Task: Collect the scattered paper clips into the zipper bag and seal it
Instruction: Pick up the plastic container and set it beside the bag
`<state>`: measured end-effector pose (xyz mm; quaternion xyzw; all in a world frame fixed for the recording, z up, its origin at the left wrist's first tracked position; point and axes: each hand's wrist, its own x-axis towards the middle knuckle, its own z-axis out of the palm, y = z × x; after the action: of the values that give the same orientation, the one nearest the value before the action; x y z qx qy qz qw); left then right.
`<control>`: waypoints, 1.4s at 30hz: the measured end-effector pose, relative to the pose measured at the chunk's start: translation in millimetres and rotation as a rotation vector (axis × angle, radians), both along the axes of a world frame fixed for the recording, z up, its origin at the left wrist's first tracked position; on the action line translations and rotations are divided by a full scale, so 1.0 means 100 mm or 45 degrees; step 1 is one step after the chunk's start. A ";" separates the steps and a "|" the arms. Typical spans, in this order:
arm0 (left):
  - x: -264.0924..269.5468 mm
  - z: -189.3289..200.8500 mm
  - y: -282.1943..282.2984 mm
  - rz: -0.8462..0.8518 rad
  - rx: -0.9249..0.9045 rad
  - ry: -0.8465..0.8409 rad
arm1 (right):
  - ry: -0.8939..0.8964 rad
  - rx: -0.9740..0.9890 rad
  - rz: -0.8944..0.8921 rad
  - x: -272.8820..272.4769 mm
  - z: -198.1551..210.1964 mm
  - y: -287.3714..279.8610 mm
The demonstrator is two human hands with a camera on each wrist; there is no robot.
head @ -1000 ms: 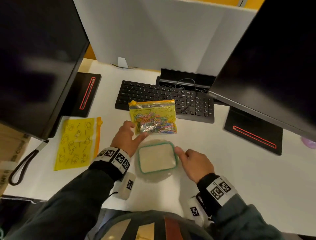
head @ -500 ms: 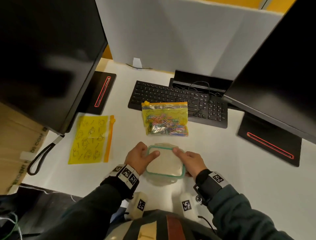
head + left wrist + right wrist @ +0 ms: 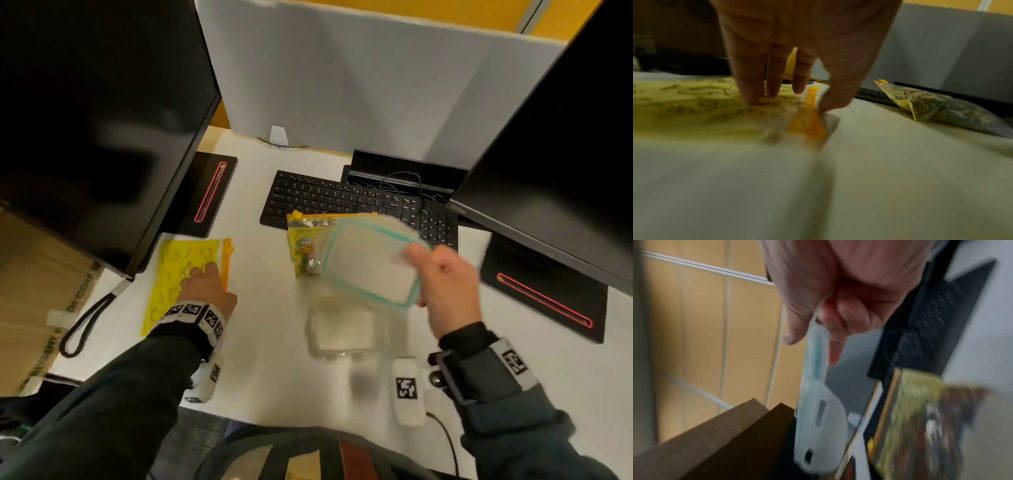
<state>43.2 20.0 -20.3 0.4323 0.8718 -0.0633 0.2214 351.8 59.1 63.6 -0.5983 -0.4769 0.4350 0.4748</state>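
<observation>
A white desk (image 3: 281, 370) carries two large black monitors, one (image 3: 99, 113) at the left and one (image 3: 561, 137) at the right, each on a black base with a red-edged slot, before a grey partition panel (image 3: 359, 78). Between the monitors lies a flat black keyboard (image 3: 356, 202). Near the desk's front edge sits a clear rectangular plastic container (image 3: 344, 329), uncovered and blurred. Above it the right hand (image 3: 445, 284) holds the container's clear lid with a teal seal (image 3: 371, 262) in the air, tilted, thumb on top and fingers curled beneath its edge, pinching it. Partly hidden behind the lid, a yellow printed zipper bag filled with coloured paper clips (image 3: 303, 246) lies touching the keyboard's near edge, its yellow slider at the left end of the zip. At the left lies a flat empty yellow zipper bag with black drawings and an orange zip strip (image 3: 178, 270); the left hand (image 3: 207, 287) rests on it, fingertips (image 3: 754, 97) pressing the plastic and thumb against the orange strip, which lifts off the desk there. A black looped strap (image 3: 82, 329) hangs over the desk's left edge.
</observation>
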 end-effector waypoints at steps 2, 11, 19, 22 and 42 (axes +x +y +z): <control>0.02 0.01 0.03 -0.089 -0.024 0.040 | -0.253 0.229 -0.108 0.18 0.06 0.06; 0.04 0.25 0.04 -0.109 0.180 -0.095 | -1.588 -0.332 0.834 0.38 -0.56 -0.13; 0.73 1.07 0.05 -0.442 0.771 -0.713 | -0.672 0.087 0.709 -0.27 0.05 -0.06; 0.97 1.24 0.04 -0.811 0.918 -0.806 | -0.501 0.104 0.884 -0.50 0.11 -0.08; 1.28 0.80 -0.18 -1.313 0.749 -0.178 | -0.078 -1.007 0.611 -0.36 -0.11 -0.23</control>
<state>171.0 1.8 59.8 0.8460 0.5138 0.1102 0.0900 315.4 36.5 52.3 -0.6187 -0.4132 0.6632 0.0817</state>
